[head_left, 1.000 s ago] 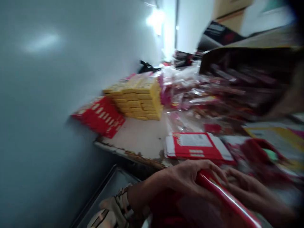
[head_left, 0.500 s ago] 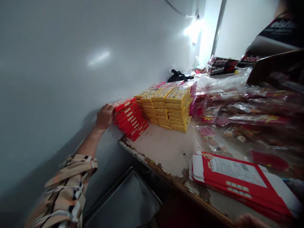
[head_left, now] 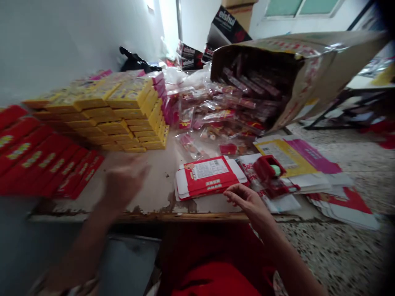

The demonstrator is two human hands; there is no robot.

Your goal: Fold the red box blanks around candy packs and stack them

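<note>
Motion smears my left hand [head_left: 125, 183], which is over the table between the stack of red boxes [head_left: 46, 158] and the flat red cartons [head_left: 206, 176]. Whether its fingers are closed cannot be made out. My right hand [head_left: 243, 197] hovers by the lower right corner of those flattened cartons, thumb and fingertips drawn together; anything between them is too small to see. The red stack leans at the far left, beside a broad pile of yellow boxes [head_left: 132, 111]. Just right of my right hand stands a red tape dispenser [head_left: 268, 170] with a greenish roll.
A cardboard box [head_left: 321, 78] lies on its side, clear-wrapped packets [head_left: 222, 109] spilling from it across the table. Flat yellow and pink cartons [head_left: 293, 158] rest at the right. Black "eishui" boxes [head_left: 191, 55] and a black bag [head_left: 135, 61] are at the back.
The view has swung right. My left hand has come away from the top of the red stack toward the table's middle. My right hand has risen into view beside the flat red cartons.
</note>
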